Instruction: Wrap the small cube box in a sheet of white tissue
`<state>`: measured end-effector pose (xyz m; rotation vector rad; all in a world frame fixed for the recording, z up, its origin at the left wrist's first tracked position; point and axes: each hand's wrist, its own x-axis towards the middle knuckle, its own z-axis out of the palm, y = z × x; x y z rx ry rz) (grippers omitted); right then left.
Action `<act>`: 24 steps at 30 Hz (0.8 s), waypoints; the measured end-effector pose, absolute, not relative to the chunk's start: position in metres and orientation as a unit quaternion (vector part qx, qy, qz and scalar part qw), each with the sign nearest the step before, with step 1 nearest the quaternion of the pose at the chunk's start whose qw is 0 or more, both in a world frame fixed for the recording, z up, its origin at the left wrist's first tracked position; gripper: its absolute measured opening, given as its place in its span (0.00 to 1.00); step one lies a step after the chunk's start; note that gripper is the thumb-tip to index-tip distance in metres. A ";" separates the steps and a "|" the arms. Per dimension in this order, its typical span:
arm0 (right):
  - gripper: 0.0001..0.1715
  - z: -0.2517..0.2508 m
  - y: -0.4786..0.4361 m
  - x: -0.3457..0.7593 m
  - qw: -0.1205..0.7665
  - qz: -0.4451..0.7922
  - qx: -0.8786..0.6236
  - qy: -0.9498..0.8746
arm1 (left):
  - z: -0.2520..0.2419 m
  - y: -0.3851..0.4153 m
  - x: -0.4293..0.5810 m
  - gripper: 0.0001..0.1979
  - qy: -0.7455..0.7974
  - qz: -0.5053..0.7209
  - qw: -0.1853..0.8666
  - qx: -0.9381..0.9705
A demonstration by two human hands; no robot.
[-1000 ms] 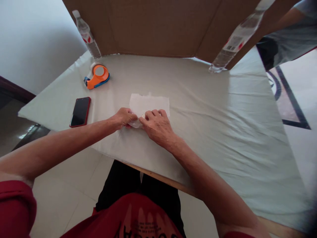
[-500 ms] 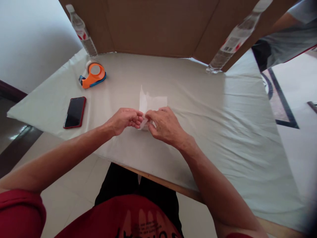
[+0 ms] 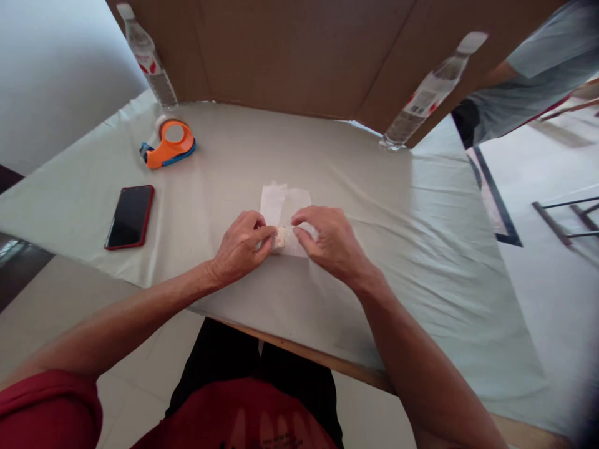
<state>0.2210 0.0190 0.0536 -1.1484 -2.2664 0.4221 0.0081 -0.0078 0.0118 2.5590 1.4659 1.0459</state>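
Note:
A thin white sheet of paper or tissue (image 3: 274, 202) lies spread on the cloth in front of me, with a more see-through part toward the right. On its near part sits a small pale beige block (image 3: 279, 237); its exact kind is too small to make out. My left hand (image 3: 243, 244) is closed, thumb and fingers pinching the block's left end, possibly with some sheet. On the right, my right hand (image 3: 327, 240) has thumb and forefinger curled at the sheet's edge, and thin white material shows between them.
An orange and blue tape dispenser (image 3: 171, 144) and a red-edged phone (image 3: 130, 217) lie to the left. Two water bottles (image 3: 150, 59) (image 3: 428, 96) stand against a brown cardboard panel (image 3: 299, 56) at the back. Beyond it, a person's grey sleeve (image 3: 545, 47) shows at right.
My hands have moved apart. The sheet, raised and folded before, now lies flatter, and the small beige block shows between my hands. The view has shifted slightly.

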 end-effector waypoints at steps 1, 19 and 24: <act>0.08 0.053 0.019 0.230 0.295 0.164 -0.458 -0.822 | 0.010 -0.007 0.007 0.09 0.450 0.337 -0.017 0.827; 0.46 0.007 0.019 0.222 0.301 0.417 -0.610 -0.603 | -0.014 0.009 0.005 0.14 0.358 0.394 -0.010 0.846; 0.48 0.003 0.016 0.214 0.328 0.410 -0.614 -0.589 | -0.016 0.010 0.006 0.13 0.367 0.389 -0.033 0.844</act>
